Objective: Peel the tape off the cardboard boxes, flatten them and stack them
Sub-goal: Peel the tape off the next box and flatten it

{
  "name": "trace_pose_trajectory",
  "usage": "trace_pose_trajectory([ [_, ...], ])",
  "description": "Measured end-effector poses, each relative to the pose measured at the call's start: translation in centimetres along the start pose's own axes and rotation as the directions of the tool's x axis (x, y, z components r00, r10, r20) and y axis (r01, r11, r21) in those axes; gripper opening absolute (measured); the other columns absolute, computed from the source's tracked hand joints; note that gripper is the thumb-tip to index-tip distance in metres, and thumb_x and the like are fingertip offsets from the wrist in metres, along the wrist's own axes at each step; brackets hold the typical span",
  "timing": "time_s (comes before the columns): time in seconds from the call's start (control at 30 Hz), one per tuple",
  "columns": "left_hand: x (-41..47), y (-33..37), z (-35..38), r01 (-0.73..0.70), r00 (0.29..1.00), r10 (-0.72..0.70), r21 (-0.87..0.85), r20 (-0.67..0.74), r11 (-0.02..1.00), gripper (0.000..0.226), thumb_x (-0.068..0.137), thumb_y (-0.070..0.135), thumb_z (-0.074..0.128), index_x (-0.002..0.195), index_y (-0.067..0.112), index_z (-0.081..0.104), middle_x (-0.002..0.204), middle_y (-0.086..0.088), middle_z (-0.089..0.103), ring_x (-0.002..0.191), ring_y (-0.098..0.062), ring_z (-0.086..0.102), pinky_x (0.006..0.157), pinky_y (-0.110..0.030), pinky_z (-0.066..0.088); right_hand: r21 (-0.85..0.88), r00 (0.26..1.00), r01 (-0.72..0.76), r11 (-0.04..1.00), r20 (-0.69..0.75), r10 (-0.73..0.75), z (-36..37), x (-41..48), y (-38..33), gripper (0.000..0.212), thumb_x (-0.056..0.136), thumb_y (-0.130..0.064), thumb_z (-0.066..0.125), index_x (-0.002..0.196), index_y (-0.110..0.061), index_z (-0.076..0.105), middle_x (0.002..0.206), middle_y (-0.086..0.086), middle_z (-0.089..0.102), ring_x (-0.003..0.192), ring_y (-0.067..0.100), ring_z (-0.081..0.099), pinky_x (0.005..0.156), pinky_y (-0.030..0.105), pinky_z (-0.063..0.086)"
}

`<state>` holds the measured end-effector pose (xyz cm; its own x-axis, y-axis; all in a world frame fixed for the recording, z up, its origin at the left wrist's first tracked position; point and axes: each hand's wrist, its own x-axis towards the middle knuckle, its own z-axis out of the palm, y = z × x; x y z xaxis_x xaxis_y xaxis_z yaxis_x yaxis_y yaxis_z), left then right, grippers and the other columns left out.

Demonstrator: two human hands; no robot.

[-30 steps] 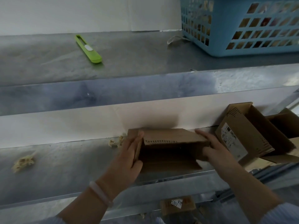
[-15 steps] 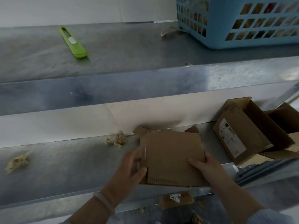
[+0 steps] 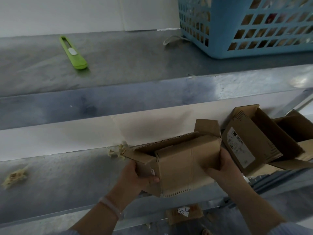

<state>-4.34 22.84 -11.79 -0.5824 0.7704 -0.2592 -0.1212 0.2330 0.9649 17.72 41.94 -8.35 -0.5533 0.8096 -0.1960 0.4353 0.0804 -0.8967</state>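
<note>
over dull steel shelving (image 3: pixel 50 175), both hands (image 3: pixel 135 175) (image 3: pixel 221 168) curl fingers around corrugated cardboard box (image 3: pixel 183 160).

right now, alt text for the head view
A person's left hand and right hand grip the ends of an open cardboard box at a metal shelf. More open boxes lie to its right; a green cutter and blue basket sit on the shelf above.
</note>
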Motion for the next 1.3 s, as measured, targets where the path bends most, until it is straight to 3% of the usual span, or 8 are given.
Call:
trace_pose_trajectory([
  [0.17,0.4,0.1,-0.4,-0.030,0.997,0.035,0.065,-0.068,0.997,0.094,0.028,0.047,0.097,0.103,0.004,0.060,0.101,-0.011,0.071,0.099,-0.029,0.067,0.084,-0.053,0.054,0.107,0.975,0.212,0.971,-0.096,-0.202,-0.3,-0.5,-2.0,0.066,0.084,-0.018,0.072,0.137,-0.038,0.038,0.124,-0.020,0.048,0.109,-0.005,0.056,0.081,0.011,0.051],
  [0.37,0.3,0.4,0.1,-0.124,0.991,0.124,0.005,-0.052,0.992,0.084,0.027,0.044,0.097,0.095,0.010,0.063,0.092,-0.004,0.073,0.096,-0.026,0.067,0.087,-0.051,0.054,-0.467,0.953,0.276,0.840,0.015,-0.304,-1.3,-0.1,-4.9,0.057,0.082,-0.070,0.039,0.135,-0.049,0.040,0.138,-0.010,0.031,0.117,0.010,0.045,0.099,0.036,0.046],
  [0.57,0.1,1.0,0.3,-0.145,0.986,0.154,0.133,-0.067,0.980,0.076,0.025,0.039,0.095,0.091,0.015,0.064,0.091,0.014,0.073,0.091,-0.003,0.067,0.082,-0.028,0.055,-0.515,0.984,0.178,0.838,0.120,-0.135,-2.2,1.4,-7.9,0.041,0.088,-0.043,0.059,0.126,-0.041,0.042,0.123,-0.008,0.034,0.108,0.010,0.040,0.089,0.027,0.034],
  [0.87,0.2,0.5,-0.7,-0.121,0.959,0.150,0.132,-0.239,0.984,0.052,0.064,0.012,0.086,0.102,0.036,0.060,0.099,0.006,0.072,0.091,-0.016,0.070,0.079,-0.045,0.057,-0.391,0.947,0.320,0.863,0.153,-0.282,-3.4,2.3,-6.7,0.034,0.081,-0.025,0.076,0.092,-0.028,0.044,0.097,-0.006,0.050,0.076,-0.001,0.047,0.061,0.008,0.041],
  [0.97,0.3,0.1,0.2,-0.075,0.965,0.119,0.187,-0.232,0.979,0.057,0.064,0.024,0.085,0.109,0.041,0.054,0.102,0.011,0.070,0.093,-0.011,0.068,0.082,-0.044,0.057,-0.462,0.947,0.300,0.835,0.038,-0.319,-2.2,1.9,-5.4,0.046,0.082,-0.019,0.074,0.115,-0.032,0.046,0.119,-0.005,0.049,0.093,0.003,0.048,0.075,0.007,0.038],
  [1.07,0.4,0.0,2.5,-0.083,0.962,0.146,0.265,-0.231,0.961,0.067,0.070,0.019,0.083,0.121,0.040,0.044,0.109,0.014,0.063,0.094,-0.004,0.064,0.080,-0.030,0.057,-0.588,0.974,0.172,0.790,-0.016,-0.224,0.0,1.6,-2.9,0.073,0.087,-0.032,0.069,0.145,-0.039,0.026,0.153,-0.007,0.011,0.137,0.022,0.026,0.107,0.036,0.036],
  [1.17,0.6,-0.6,4.2,-0.031,0.970,0.093,0.266,-0.225,0.964,0.086,0.079,0.012,0.076,0.141,0.041,0.024,0.114,0.014,0.055,0.096,-0.003,0.061,0.081,-0.025,0.053,-0.746,0.991,0.131,0.653,0.098,-0.088,1.9,1.9,0.7,0.095,0.086,-0.049,0.064,0.153,-0.038,-0.002,0.157,-0.002,-0.029,0.149,0.029,-0.006,0.119,0.045,0.019],
  [1.3,1.2,-1.1,5.4,0.142,0.979,-0.005,0.661,-0.205,0.737,0.080,0.091,0.037,0.059,0.151,0.038,0.007,0.124,-0.010,0.040,0.109,-0.027,0.051,0.098,-0.036,0.044,-0.794,0.945,0.282,0.539,0.326,-0.015,3.6,2.1,4.5,0.093,0.072,-0.082,0.016,0.152,-0.041,-0.007,0.161,-0.004,-0.021,0.148,0.019,-0.019,0.117,0.036,-0.004],
])
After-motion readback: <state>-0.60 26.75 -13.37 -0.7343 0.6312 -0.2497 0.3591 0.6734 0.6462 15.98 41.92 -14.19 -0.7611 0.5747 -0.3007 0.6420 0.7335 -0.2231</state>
